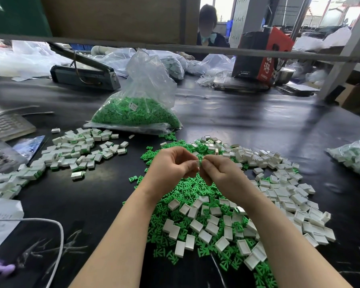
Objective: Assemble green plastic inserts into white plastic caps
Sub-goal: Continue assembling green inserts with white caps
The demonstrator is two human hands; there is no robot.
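Head view, facing forward and down (close), over black table [247, 121]

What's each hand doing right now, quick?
Left hand: pinching the small white and green piece held between both hands.
Right hand: pinching the same piece from the other side.

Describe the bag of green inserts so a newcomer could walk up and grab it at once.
Start at the black table and look past the two hands, towards the middle. There stands a clear plastic bag, its bottom packed with green inserts. Unlike the bag at the right edge, it holds only green and carries a small white label.
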